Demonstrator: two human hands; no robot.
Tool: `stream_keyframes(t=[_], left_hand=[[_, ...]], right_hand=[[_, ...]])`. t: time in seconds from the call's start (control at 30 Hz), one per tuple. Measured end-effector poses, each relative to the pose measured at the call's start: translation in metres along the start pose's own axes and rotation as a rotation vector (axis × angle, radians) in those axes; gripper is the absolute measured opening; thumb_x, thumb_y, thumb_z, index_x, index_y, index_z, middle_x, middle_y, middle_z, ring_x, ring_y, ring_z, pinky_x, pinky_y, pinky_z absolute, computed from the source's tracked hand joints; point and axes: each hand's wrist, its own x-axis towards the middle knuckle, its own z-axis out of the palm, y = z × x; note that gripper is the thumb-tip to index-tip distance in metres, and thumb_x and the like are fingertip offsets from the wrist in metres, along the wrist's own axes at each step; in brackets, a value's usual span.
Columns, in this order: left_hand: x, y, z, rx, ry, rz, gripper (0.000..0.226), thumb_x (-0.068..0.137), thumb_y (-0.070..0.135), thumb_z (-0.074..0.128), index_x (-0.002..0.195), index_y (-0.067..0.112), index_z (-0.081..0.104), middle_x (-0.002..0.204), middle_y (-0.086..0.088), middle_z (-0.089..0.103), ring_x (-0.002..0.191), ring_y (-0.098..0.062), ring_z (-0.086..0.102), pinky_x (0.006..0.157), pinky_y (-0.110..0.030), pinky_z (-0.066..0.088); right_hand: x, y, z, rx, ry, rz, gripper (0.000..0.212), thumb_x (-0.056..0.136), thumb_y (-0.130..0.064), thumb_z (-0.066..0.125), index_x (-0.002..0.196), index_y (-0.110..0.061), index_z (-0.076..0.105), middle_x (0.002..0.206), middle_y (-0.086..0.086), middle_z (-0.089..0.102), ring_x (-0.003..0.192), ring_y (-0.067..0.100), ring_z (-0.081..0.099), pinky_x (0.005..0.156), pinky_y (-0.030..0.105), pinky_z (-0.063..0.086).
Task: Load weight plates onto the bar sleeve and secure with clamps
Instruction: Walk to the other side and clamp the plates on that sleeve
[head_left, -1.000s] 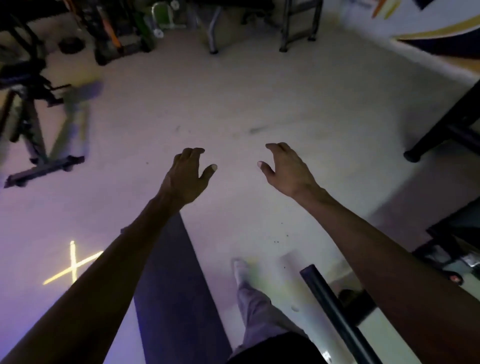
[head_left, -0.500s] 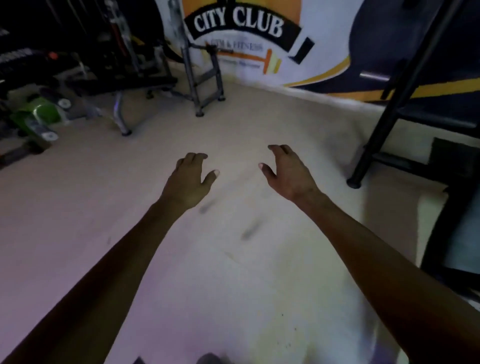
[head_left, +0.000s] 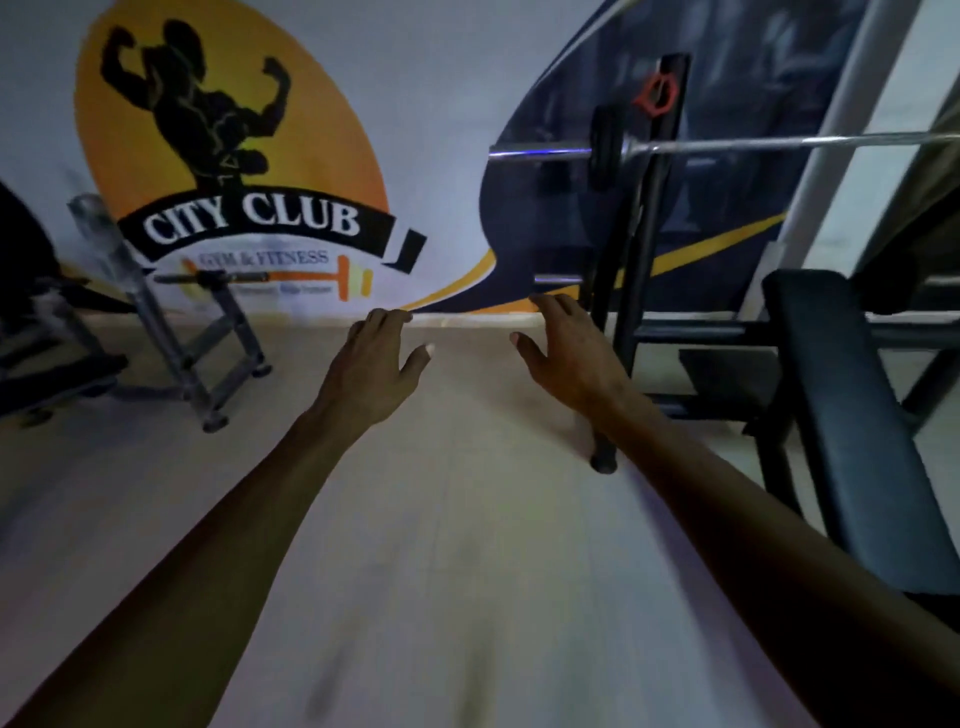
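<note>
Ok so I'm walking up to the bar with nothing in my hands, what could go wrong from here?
Three risks, as far as the picture shows:
1. The bar on the rack carries one plate with no clamp visible beside it; it might slide when you load more.
2. The red clamp sits up on the upright, easy to forget.
3. Both the left hand and right hand are empty, and the rack's foot lies near your path, a possible trip.

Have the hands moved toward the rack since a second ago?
Yes. Both hands, left and right, empty, have come nearer the rack upright; the right hand now overlaps it, below the bar sleeve.
</note>
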Motion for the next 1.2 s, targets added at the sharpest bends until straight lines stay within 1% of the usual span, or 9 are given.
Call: stream_keyframes(t=[0.17, 0.37, 0.47, 0.6, 0.73, 0.87, 1.03, 1.13, 1.2], left_hand=[[0.119, -0.035, 0.022, -0.091, 0.012, 0.128, 0.049, 0.098, 0.034, 0.065, 0.14, 0.011, 0.053, 0.138, -0.009, 0.056, 0.127, -0.03, 0.053, 0.096, -0.042, 0.049], [0.27, -0.07, 0.081, -0.149, -0.01, 0.248, 0.052, 0.1, 0.042, 0.058, 0.142, 0.013, 0.051, 0.145, -0.005, 0.052, 0.133, -0.026, 0.049, 0.098, -0.041, 0.049], [0.356, -0.08, 0.112, -0.184, -0.012, 0.29, 0.051, 0.1, 0.04, 0.059, 0.141, 0.012, 0.052, 0.144, -0.007, 0.053, 0.132, -0.027, 0.05, 0.1, -0.039, 0.046], [0.473, -0.086, 0.15, -0.22, -0.057, 0.355, 0.049, 0.1, 0.039, 0.061, 0.141, 0.014, 0.051, 0.144, -0.005, 0.052, 0.132, -0.027, 0.049, 0.096, -0.031, 0.042], [0.571, -0.088, 0.183, -0.276, -0.069, 0.366, 0.054, 0.101, 0.044, 0.058, 0.145, 0.016, 0.047, 0.149, -0.002, 0.049, 0.137, -0.023, 0.046, 0.103, -0.04, 0.046], [0.65, -0.091, 0.217, -0.342, -0.089, 0.461, 0.048, 0.1, 0.038, 0.062, 0.139, 0.012, 0.052, 0.144, -0.006, 0.054, 0.134, -0.026, 0.05, 0.106, -0.039, 0.045], [0.743, -0.085, 0.255, -0.38, -0.097, 0.595, 0.046, 0.099, 0.04, 0.061, 0.135, 0.013, 0.054, 0.134, -0.006, 0.055, 0.126, -0.028, 0.054, 0.102, -0.049, 0.049], [0.805, -0.072, 0.275, -0.379, -0.1, 0.696, 0.049, 0.099, 0.039, 0.06, 0.14, 0.014, 0.051, 0.14, -0.006, 0.051, 0.129, -0.029, 0.052, 0.101, -0.048, 0.048], [0.846, -0.063, 0.283, -0.375, -0.139, 0.757, 0.052, 0.1, 0.044, 0.057, 0.143, 0.016, 0.048, 0.146, -0.003, 0.047, 0.134, -0.026, 0.048, 0.105, -0.044, 0.045]], right_hand=[[0.097, 0.007, 0.018, -0.04, 0.108, 0.074, 0.059, 0.099, -0.04, 0.06, 0.149, -0.012, 0.045, 0.146, 0.011, 0.051, 0.131, 0.031, 0.053, 0.103, 0.045, 0.05], [0.222, 0.053, 0.058, -0.056, 0.191, 0.124, 0.058, 0.099, -0.038, 0.061, 0.147, -0.01, 0.045, 0.143, 0.012, 0.052, 0.13, 0.032, 0.052, 0.1, 0.049, 0.051], [0.293, 0.082, 0.078, -0.059, 0.229, 0.164, 0.058, 0.099, -0.037, 0.062, 0.147, -0.011, 0.045, 0.143, 0.012, 0.052, 0.13, 0.032, 0.051, 0.098, 0.044, 0.05], [0.389, 0.12, 0.095, -0.048, 0.252, 0.192, 0.055, 0.099, -0.037, 0.061, 0.147, -0.015, 0.044, 0.144, 0.009, 0.05, 0.129, 0.027, 0.052, 0.095, 0.035, 0.047], [0.469, 0.156, 0.111, -0.052, 0.277, 0.248, 0.055, 0.099, -0.037, 0.061, 0.147, -0.017, 0.044, 0.144, 0.008, 0.05, 0.129, 0.026, 0.052, 0.091, 0.034, 0.047], [0.533, 0.185, 0.13, -0.106, 0.307, 0.272, 0.054, 0.097, -0.037, 0.063, 0.146, -0.019, 0.046, 0.143, 0.008, 0.052, 0.129, 0.027, 0.053, 0.091, 0.035, 0.048], [0.596, 0.215, 0.136, -0.142, 0.379, 0.314, 0.048, 0.098, -0.037, 0.061, 0.142, -0.022, 0.049, 0.139, 0.004, 0.052, 0.125, 0.026, 0.056, 0.09, 0.039, 0.054], [0.632, 0.233, 0.134, -0.209, 0.44, 0.37, 0.047, 0.099, -0.032, 0.061, 0.142, -0.017, 0.049, 0.142, 0.008, 0.052, 0.124, 0.026, 0.056, 0.084, 0.03, 0.046], [0.656, 0.243, 0.131, -0.255, 0.477, 0.43, 0.048, 0.099, -0.031, 0.061, 0.143, -0.014, 0.049, 0.144, 0.011, 0.052, 0.126, 0.027, 0.055, 0.089, 0.027, 0.043]])
